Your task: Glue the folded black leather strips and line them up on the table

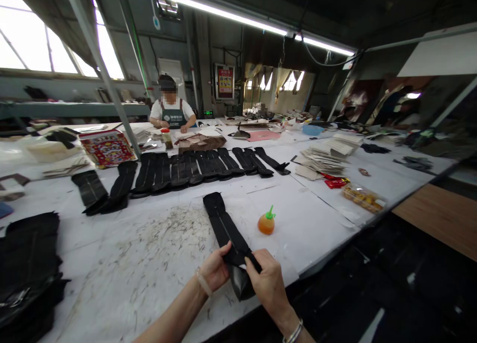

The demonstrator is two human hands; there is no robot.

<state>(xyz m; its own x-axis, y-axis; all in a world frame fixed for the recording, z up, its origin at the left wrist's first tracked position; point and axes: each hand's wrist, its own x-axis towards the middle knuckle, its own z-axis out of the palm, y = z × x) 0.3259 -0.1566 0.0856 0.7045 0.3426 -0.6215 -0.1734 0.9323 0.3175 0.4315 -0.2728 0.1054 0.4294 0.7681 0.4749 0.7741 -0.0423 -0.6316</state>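
Observation:
A long black boot upper [231,233] with a zip-like line down its middle lies on the white-covered table [283,258], its dark, pointed toe end towards me. My left hand [216,267] grips its left edge, thumb on top and fingers partly underneath. My right hand [265,279] pinches the opposite edge, fingers curled over the black material. A small white patch shows between the hands. To the right of the upper stands a round orange squeeze bottle [266,224] with a green nozzle.
A row of similar black uppers [194,168] lies beyond my hands. More black pieces [32,263] are piled at the left. Stacked pale sheets [324,159] and a clear food box [363,198] are at the right. A co-worker [172,109] is across the table, near a metal post [108,79].

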